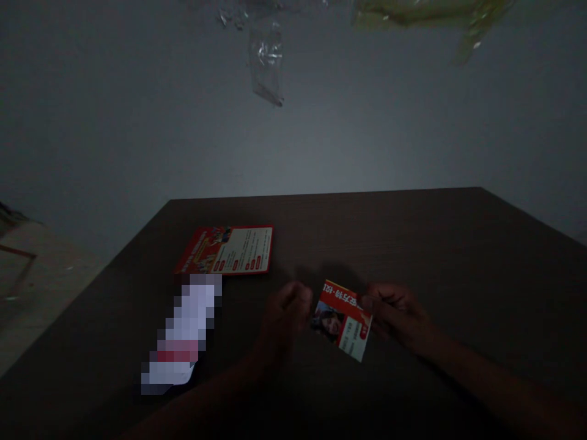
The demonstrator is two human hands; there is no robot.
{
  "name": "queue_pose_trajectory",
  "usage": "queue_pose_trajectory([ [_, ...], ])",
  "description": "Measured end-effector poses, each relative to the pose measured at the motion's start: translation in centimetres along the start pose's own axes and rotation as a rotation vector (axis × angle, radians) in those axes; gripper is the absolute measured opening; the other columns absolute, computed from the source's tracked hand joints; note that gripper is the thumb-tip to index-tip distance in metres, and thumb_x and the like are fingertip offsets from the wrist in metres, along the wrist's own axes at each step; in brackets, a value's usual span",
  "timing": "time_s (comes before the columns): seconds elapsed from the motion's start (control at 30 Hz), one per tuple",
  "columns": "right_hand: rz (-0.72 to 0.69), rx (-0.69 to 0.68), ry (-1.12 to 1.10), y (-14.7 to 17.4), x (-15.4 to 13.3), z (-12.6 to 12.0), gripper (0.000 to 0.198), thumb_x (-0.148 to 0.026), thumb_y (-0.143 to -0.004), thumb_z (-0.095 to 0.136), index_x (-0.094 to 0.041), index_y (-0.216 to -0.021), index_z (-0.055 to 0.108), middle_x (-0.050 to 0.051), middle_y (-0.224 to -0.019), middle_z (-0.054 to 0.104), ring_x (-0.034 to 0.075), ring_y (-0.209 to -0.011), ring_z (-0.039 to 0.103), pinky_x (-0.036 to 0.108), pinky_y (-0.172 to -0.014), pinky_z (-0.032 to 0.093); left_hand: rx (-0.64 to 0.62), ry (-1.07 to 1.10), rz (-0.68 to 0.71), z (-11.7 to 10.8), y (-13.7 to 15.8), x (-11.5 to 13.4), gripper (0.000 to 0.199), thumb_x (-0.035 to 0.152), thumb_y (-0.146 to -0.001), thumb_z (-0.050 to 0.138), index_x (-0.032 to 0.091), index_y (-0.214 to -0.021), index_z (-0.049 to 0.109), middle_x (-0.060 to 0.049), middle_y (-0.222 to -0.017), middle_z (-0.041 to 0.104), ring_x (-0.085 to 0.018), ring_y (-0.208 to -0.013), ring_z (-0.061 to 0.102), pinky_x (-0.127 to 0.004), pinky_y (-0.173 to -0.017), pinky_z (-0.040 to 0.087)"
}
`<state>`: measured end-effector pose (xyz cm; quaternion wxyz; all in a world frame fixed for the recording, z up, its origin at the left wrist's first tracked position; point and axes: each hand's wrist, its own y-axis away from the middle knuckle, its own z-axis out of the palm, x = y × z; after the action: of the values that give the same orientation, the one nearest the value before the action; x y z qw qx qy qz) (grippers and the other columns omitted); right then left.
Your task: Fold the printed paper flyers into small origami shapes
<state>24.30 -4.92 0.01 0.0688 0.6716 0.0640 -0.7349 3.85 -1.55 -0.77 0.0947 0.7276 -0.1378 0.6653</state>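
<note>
In the head view my right hand [398, 315] pinches the upper right edge of a small printed piece of paper [342, 321]. The paper is red and pale, with white lettering and a photo of a person, and it is held tilted above the table. My left hand [287, 311] is closed, fingers curled, right beside the paper's left edge. Whether it touches the paper, or has anything in its fingers, is too dark to make out. Farther back on the left lies a larger red and white leaflet [245, 247] with similar print.
A lit phone [183, 333], its screen blurred out, lies on the dark wooden table [389, 232] left of my left forearm. Behind the table is a pale wall [367, 134]. Clear plastic [266, 61] and yellowish plastic [422, 15] hang at the top.
</note>
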Motion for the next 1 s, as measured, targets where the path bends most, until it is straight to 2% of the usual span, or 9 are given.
queue_pose_trajectory([
  [0.1, 0.019, 0.031, -0.041, -0.3, 0.2, 0.1, 0.04, -0.047, -0.08, 0.061, -0.018, -0.054, 0.05, -0.006, -0.04, 0.046, 0.005, -0.034, 0.036, 0.019, -0.037, 0.025, 0.007, -0.214, 0.424, -0.4, 0.7, 1.0, 0.017, 0.032, -0.079, 0.057, 0.018, -0.084, 0.048, -0.003, -0.084, 0.052, -0.017, -0.078, 0.052, -0.029, -0.068, 0.044],
  [0.17, 0.05, 0.055, -0.1, -0.4, 0.3, 0.2, 0.041, -0.047, -0.078, 0.063, -0.018, -0.053, 0.048, -0.007, -0.039, 0.045, 0.005, -0.033, 0.035, 0.018, -0.035, 0.024, -0.151, -0.431, 0.726, -0.5, 1.2, 1.6, 0.042, 0.031, -0.069, 0.068, 0.017, -0.103, 0.049, -0.01, -0.104, 0.053, -0.023, -0.096, 0.052, -0.036, -0.08, 0.044],
  [0.27, 0.124, 0.068, -0.22, -0.5, 0.5, 0.4, 0.041, -0.046, -0.073, 0.068, -0.017, -0.052, 0.048, -0.009, -0.036, 0.039, 0.004, -0.03, 0.033, 0.017, -0.032, 0.027, -0.234, -0.706, 0.906, -0.3, 1.3, 2.0, 0.047, 0.032, -0.073, 0.067, 0.015, -0.112, 0.049, -0.013, -0.113, 0.056, -0.028, -0.109, 0.05, -0.044, -0.093, 0.036],
  [0.37, 0.216, 0.035, -0.322, -0.5, 0.5, 0.7, 0.036, -0.043, -0.072, 0.07, -0.017, -0.054, 0.051, -0.011, -0.035, 0.034, 0.004, -0.028, 0.031, 0.018, -0.032, 0.034, -0.132, -0.897, 0.941, 0.0, 0.9, 1.7, 0.028, 0.018, -0.082, 0.057, 0.016, -0.11, 0.053, -0.011, -0.11, 0.063, -0.025, -0.108, 0.053, -0.042, -0.095, 0.032],
  [0.5, 0.32, 0.012, -0.402, -0.3, 0.3, 1.2, 0.034, -0.039, -0.072, 0.071, -0.017, -0.056, 0.05, -0.012, -0.035, 0.034, 0.004, -0.028, 0.029, 0.018, -0.032, 0.038, -0.132, -1.027, 0.999, -0.1, 0.5, 1.2, 0.018, 0.017, -0.086, 0.054, 0.019, -0.104, 0.059, -0.005, -0.1, 0.069, -0.022, -0.097, 0.058, -0.038, -0.092, 0.032],
  [0.73, 0.441, -0.082, -0.542, -0.1, 0.3, 1.5, 0.031, -0.036, -0.076, 0.068, -0.018, -0.06, 0.049, -0.012, -0.039, 0.035, 0.005, -0.03, 0.032, 0.021, -0.035, 0.044, -0.115, -1.007, 1.027, -0.5, 0.2, 1.1, 0.015, 0.014, -0.085, 0.052, 0.018, -0.096, 0.062, -0.004, -0.089, 0.071, -0.019, -0.08, 0.06, -0.036, -0.08, 0.037],
  [0.83, 0.368, -0.126, -0.539, -0.3, 0.5, 1.3, 0.035, -0.045, -0.084, 0.058, -0.017, -0.063, 0.053, -0.009, -0.04, 0.04, 0.007, -0.032, 0.038, 0.023, -0.039, 0.045, -0.062, -0.847, 0.961, -0.4, -0.1, 1.3, 0.015, 0.011, -0.082, 0.054, 0.016, -0.092, 0.063, -0.005, -0.082, 0.069, -0.018, -0.073, 0.06, -0.034, -0.074, 0.039],
  [0.9, 0.243, -0.085, -0.455, -0.4, 0.6, 1.0, 0.038, -0.048, -0.086, 0.054, -0.016, -0.065, 0.056, -0.007, -0.042, 0.045, 0.008, -0.035, 0.042, 0.024, -0.041, 0.043, 0.006, -0.709, 0.855, -0.4, -0.2, 1.5, 0.01, 0.012, -0.08, 0.057, 0.016, -0.088, 0.064, -0.005, -0.079, 0.068, -0.017, -0.072, 0.059, -0.031, -0.07, 0.041],
  [1.0, -0.008, 0.048, -0.172, -0.2, 0.6, 0.6, 0.025, -0.041, -0.083, 0.062, -0.016, -0.08, 0.064, -0.002, -0.057, 0.055, 0.009, -0.051, 0.051, 0.023, -0.051, 0.043, 0.086, -0.571, 0.506, -0.2, 0.0, 2.1, 0.009, 0.022, -0.081, 0.061, 0.016, -0.084, 0.067, -0.006, -0.078, 0.067, -0.017, -0.071, 0.06, -0.028, -0.065, 0.044],
])
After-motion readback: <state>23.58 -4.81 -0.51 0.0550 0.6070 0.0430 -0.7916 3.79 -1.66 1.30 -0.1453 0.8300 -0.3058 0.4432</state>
